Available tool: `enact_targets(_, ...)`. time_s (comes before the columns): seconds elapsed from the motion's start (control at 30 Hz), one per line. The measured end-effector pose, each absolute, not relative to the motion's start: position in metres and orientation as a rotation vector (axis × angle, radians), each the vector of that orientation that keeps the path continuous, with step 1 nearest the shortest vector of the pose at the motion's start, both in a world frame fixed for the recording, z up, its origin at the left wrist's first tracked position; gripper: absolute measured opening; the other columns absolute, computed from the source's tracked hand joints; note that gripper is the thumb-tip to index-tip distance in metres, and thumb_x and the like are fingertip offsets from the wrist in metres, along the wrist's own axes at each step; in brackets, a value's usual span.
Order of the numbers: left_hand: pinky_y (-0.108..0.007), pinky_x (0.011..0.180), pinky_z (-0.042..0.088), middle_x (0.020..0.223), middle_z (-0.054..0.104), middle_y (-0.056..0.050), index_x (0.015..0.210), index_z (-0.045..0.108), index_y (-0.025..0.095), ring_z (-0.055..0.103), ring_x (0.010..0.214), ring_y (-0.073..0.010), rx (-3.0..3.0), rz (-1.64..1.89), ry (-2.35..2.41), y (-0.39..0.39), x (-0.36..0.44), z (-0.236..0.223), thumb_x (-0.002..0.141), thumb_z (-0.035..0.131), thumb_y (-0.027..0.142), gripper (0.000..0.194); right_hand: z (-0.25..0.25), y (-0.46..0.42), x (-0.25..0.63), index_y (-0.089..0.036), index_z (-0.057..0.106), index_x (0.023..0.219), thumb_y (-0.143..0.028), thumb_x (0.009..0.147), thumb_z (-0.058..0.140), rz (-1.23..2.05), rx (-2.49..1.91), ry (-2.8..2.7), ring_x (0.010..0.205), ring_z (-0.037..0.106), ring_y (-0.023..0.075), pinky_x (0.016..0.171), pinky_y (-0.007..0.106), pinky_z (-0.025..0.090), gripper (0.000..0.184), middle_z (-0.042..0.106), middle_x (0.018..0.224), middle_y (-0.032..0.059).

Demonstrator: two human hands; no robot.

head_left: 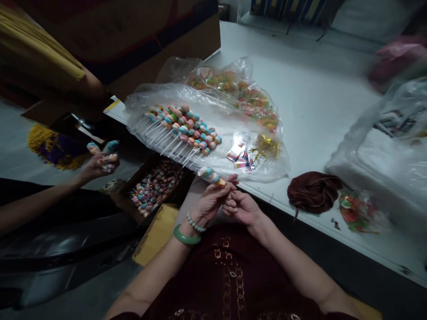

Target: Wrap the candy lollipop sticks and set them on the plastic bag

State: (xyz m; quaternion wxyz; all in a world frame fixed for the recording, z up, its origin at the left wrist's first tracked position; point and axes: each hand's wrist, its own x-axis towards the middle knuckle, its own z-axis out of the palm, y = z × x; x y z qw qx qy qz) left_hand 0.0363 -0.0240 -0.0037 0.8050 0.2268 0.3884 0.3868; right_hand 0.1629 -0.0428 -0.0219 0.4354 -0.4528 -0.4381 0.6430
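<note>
A candy skewer (209, 174) with pastel blue, white and orange pieces points up and left from my left hand (208, 202), whose fingers are closed round its lower part. My right hand (245, 207) meets the left one at the skewer's lower end, its fingers pinched together; what they grip is hidden. On the table just beyond lie several rows of similar candy skewers (187, 126), their white sticks towards me. To their right are small shiny printed packets (240, 155) and a bunch of gold twist ties (267, 146).
Clear plastic bags (233, 86) with colourful candy lie behind the skewers. A box (156, 186) of candy sits below the table edge. At left, a co-worker's hand (103, 162) holds candy. A brown cloth bundle (313, 191), a candy bag (358, 211) and a plastic-lined container (383, 155) are at right.
</note>
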Motion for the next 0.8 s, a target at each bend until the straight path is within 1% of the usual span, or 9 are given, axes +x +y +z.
enact_targets(0.1, -0.027, 0.079, 0.047, 0.094, 0.070, -0.009, 0.083, 0.074, 0.014, 0.062, 0.082, -0.0153, 0.679, 0.757, 0.843, -0.021, 0.028, -0.002, 0.072, 0.078, 0.033, 0.022, -0.020, -0.049, 0.171, -0.022, 0.055, 0.066, -0.047, 0.080, 0.063, 1.886, -1.011, -0.799, 0.040, 0.035, 0.0092, 0.044, 0.023, 0.039, 0.030, 0.041, 0.049, -0.0069)
enact_targets(0.13, -0.027, 0.080, 0.046, 0.094, 0.070, -0.009, 0.083, 0.073, 0.015, 0.061, 0.084, -0.0156, 0.725, 0.788, 0.880, -0.020, 0.026, -0.002, 0.074, 0.076, 0.034, 0.022, -0.017, -0.051, 0.174, -0.021, 0.058, 0.069, -0.047, 0.078, 0.066, 1.834, -1.101, -0.833, 0.045, 0.042, 0.0106, 0.046, 0.024, 0.040, 0.028, 0.048, 0.053, -0.0045)
enact_targets(0.2, -0.026, 0.083, 0.045, 0.096, 0.069, -0.009, 0.076, 0.071, 0.014, 0.060, 0.088, -0.0157, 0.804, 0.901, 0.954, -0.020, 0.026, -0.005, 0.077, 0.073, 0.037, 0.023, -0.010, -0.051, 0.180, -0.022, 0.064, 0.078, -0.042, 0.076, 0.068, 1.503, -1.353, -0.992, 0.064, 0.056, 0.0156, 0.054, 0.025, 0.045, 0.020, 0.062, 0.071, 0.0012)
enact_targets(0.27, -0.026, 0.078, 0.045, 0.089, 0.068, -0.008, 0.073, 0.068, 0.014, 0.059, 0.081, -0.0147, 0.846, 0.885, 0.948, -0.023, 0.029, -0.009, 0.078, 0.071, 0.040, 0.026, -0.002, -0.048, 0.182, -0.025, 0.066, 0.092, -0.038, 0.075, 0.070, 1.191, -1.472, -1.060, 0.080, 0.061, 0.0185, 0.059, 0.026, 0.047, 0.022, 0.068, 0.091, 0.0036)
enact_targets(0.3, -0.027, 0.073, 0.045, 0.081, 0.067, -0.007, 0.075, 0.066, 0.014, 0.058, 0.073, -0.0141, 0.851, 0.795, 0.906, -0.025, 0.032, -0.011, 0.079, 0.069, 0.042, 0.028, 0.000, -0.045, 0.181, -0.025, 0.065, 0.097, -0.038, 0.074, 0.070, 1.162, -1.470, -1.036, 0.080, 0.062, 0.0182, 0.058, 0.026, 0.047, 0.026, 0.069, 0.096, 0.0038)
enact_targets(0.4, -0.025, 0.054, 0.038, 0.064, 0.057, -0.001, 0.078, 0.060, 0.016, 0.048, 0.052, -0.0110, 0.823, 0.525, 0.822, -0.034, 0.044, -0.016, 0.081, 0.063, 0.049, 0.034, -0.001, -0.030, 0.172, -0.022, 0.060, 0.092, -0.038, 0.073, 0.069, 1.358, -1.397, -0.808, 0.058, 0.059, 0.0144, 0.046, 0.024, 0.042, 0.026, 0.069, 0.081, 0.0016)
enact_targets(0.47, -0.024, 0.052, 0.032, 0.062, 0.051, 0.001, 0.073, 0.057, 0.017, 0.041, 0.050, -0.0097, 0.901, 0.558, 0.920, -0.036, 0.050, -0.017, 0.083, 0.061, 0.048, 0.032, -0.006, -0.020, 0.165, -0.021, 0.056, 0.085, -0.036, 0.071, 0.069, 1.328, -1.388, -0.629, 0.051, 0.057, 0.0127, 0.043, 0.022, 0.040, 0.024, 0.066, 0.067, -0.0018)
enact_targets(0.63, -0.024, 0.070, 0.036, 0.076, 0.059, -0.002, 0.076, 0.064, 0.020, 0.048, 0.072, -0.0143, 1.300, 0.940, 1.254, -0.032, 0.052, -0.014, 0.083, 0.062, 0.027, 0.010, -0.011, -0.002, 0.151, -0.020, 0.055, 0.089, -0.030, 0.067, 0.069, 1.154, -1.309, -0.527, 0.056, 0.060, 0.0118, 0.055, 0.023, 0.049, 0.027, 0.063, 0.066, -0.0046)
enact_targets(0.8, -0.024, 0.065, 0.033, 0.067, 0.053, 0.001, 0.074, 0.064, 0.022, 0.042, 0.064, -0.0132, 1.334, 1.023, 1.353, -0.030, 0.047, -0.008, 0.085, 0.058, 0.028, 0.014, -0.004, 0.010, 0.154, -0.022, 0.054, 0.096, -0.036, 0.073, 0.068, 1.181, -1.333, -0.754, 0.064, 0.063, 0.0136, 0.062, 0.026, 0.051, 0.030, 0.064, 0.075, -0.0036)
